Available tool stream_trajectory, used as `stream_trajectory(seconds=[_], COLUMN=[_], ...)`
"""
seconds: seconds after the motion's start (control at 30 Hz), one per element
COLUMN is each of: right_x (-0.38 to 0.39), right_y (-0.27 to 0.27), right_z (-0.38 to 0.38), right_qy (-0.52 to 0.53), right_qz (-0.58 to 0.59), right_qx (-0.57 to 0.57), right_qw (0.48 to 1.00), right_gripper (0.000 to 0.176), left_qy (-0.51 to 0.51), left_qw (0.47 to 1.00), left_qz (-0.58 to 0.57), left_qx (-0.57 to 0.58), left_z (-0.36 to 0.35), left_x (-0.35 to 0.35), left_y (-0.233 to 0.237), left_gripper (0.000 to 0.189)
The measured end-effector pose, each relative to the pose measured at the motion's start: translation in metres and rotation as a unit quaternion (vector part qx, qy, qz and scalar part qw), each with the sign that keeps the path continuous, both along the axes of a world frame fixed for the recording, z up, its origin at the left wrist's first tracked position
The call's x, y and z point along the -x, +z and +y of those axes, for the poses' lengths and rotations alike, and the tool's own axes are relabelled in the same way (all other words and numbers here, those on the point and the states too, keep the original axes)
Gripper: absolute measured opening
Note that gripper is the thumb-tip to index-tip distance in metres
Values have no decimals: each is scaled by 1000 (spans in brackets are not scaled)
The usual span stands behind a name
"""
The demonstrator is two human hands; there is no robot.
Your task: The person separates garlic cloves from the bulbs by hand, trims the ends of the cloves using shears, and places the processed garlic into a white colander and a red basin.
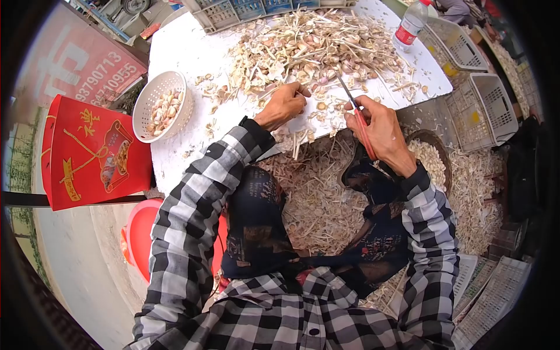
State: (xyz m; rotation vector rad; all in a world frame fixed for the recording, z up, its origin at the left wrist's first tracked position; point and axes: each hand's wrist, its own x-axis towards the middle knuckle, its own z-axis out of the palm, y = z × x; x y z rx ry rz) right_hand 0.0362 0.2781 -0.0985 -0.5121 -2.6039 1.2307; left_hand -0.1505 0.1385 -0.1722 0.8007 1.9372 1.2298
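Note:
My right hand [379, 129] grips a pair of scissors [363, 133] with red handles, the dark blades pointing up and away over the table's near edge. On the white table, my left hand [284, 106] is closed with its fingers curled, at the near side of a big heap of garlic [315, 49]. Whatever its fingers may hold is hidden. The heap mixes cloves, dry stalks and papery skins. Loose bits of garlic skin lie between the two hands. Left of my left arm, a white colander [140, 119] contains garlic cloves [165, 112].
A plastic bottle [410, 26] stands at the back right, and a grey crate [233, 13] at the far edge. Left of the table is a red gift box [96, 154]. White baskets [496, 111] stand at right; a basket of cloves [429, 160] sits below. Stalks litter the floor.

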Motion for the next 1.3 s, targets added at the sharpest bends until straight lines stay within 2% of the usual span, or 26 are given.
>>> stream_trajectory(seconds=[0.03, 0.1, 0.13, 0.2, 0.23, 0.3, 0.47, 0.57, 0.67, 0.77, 0.83, 0.9, 0.93, 0.97, 1.03, 1.07, 1.1, 1.13, 1.17, 1.23, 1.27, 1.3], right_x=[0, 0, 0, -1, -2, -5, -8, -9, -8, -4, -2, 0, -1, -2, -6, -8, -11, -12, -12, -15, -16, -17], right_y=[1, 0, -1, -2, -2, -1, 0, 0, -6, -13, -14, -35, -39, -43, -42, -43, -45, -48, -51, -57, -60, -63], right_z=[0, 0, 0, 2, 3, 5, 7, 10, 16, 28, 41, 71, 80, 86, 89, 91, 95, 100, 107, 121, 126, 133], right_qy=[4, 3, 5, 1, -1, -3, -4, -2, -11, -41, -108, -151, -165, -177, -176, -178, -175, -193, -208, -200, -191, -183], right_qz=[0, 9, 17, 19, 20, 18, 18, 27, 31, -3, -71, -61, -69, -75, -85, -98, -98, -102, -104, -108, -113, -118], right_qx=[4, 5, 6, 11, 19, 13, 16, 6, -31, -71, -147, -155, -165, -172, -177, -180, -180, -206, -231, -235, -242, -249], right_qw=[1000, 1000, 1000, 1000, 1000, 1000, 1000, 1000, 999, 997, 981, 974, 970, 966, 965, 963, 963, 954, 945, 945, 945, 944], right_gripper=[25, 25, 24, 23, 23, 23, 23, 23, 24, 29, 33, 35, 35, 36, 36, 37, 37, 37, 37, 37, 36, 36], left_qy=[29, 17, 16, -30, -32, -65, -91, -119, -109, -116, -131, -159, -161, -159, -94, -41, -6, 33, 73, 187, 208, 182], left_qw=[999, 958, 957, 913, 914, 880, 889, 881, 881, 880, 885, 871, 881, 881, 894, 935, 950, 986, 995, 949, 921, 889], left_qz=[39, 287, 288, 397, 396, 470, 445, 457, 460, 459, 446, 462, 444, 444, 437, 353, 312, 155, -6, -202, -265, -337], left_qx=[-25, -15, -17, 87, 85, 32, 66, 25, 35, 35, 30, 46, 39, 37, -21, 3, -23, -46, -68, -152, -196, -251], left_z=[7, 25, 31, 43, 45, 45, 26, 11, 10, 5, 3, 0, -1, -1, -4, -6, -14, -21, -29, -46, -57, -71], left_x=[3, 7, 6, 6, 7, 7, 0, -8, -15, -20, -22, -25, -25, -23, -18, -15, -11, -8, -5, 5, 13, 28], left_y=[-2, -4, -7, -14, -20, -26, -27, -27, -26, -17, -12, -11, -14, -18, -20, -21, -14, -3, 9, 25, 32, 28], left_gripper=[18, 23, 23, 26, 26, 26, 22, 17, 15, 15, 15, 17, 18, 18, 14, 18, 20, 18, 17, 15, 15, 14])
